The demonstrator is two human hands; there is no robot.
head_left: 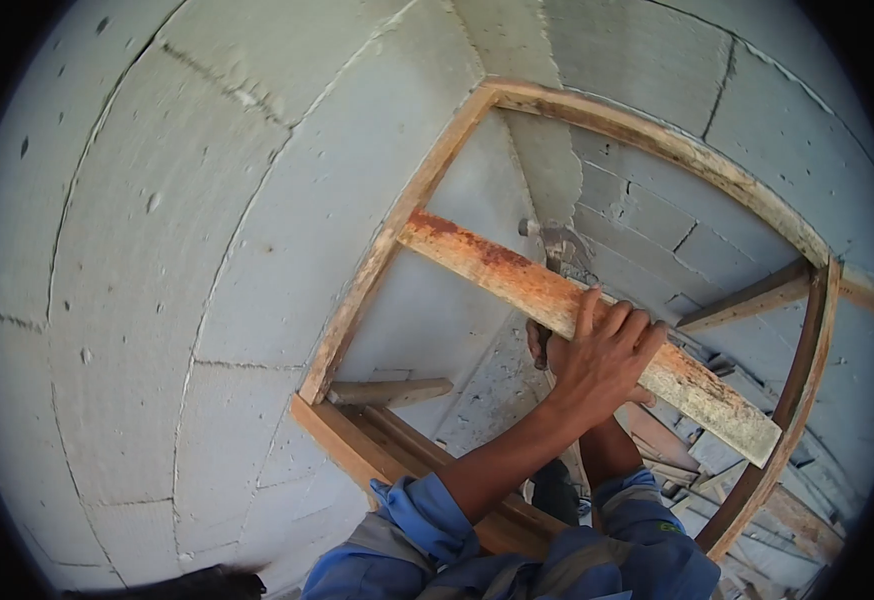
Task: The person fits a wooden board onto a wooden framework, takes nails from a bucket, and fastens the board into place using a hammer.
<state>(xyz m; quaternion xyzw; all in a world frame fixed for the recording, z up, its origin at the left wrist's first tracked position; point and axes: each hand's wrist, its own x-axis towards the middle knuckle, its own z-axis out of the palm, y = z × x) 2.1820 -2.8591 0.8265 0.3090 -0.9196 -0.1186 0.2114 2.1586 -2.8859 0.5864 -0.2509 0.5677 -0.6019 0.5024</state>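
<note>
Nearest the camera in the head view: rolled blue-and-grey sleeves (437, 520). Beyond, across a wooden frame (360, 302), an orange-stained board (547, 298), one end at the left rail, the other at the right. Left hand (602, 350) clasping the board midway, fingers slightly parted over the upper edge, thumb along the lower. Right hand (547, 350) mostly hidden behind board and left hand, visible fingers curled round a hammer (557, 245). Also: slanting brace (752, 298), short offcut (392, 390), scattered wood (677, 445) below, pale block wall (157, 250) at left.
</note>
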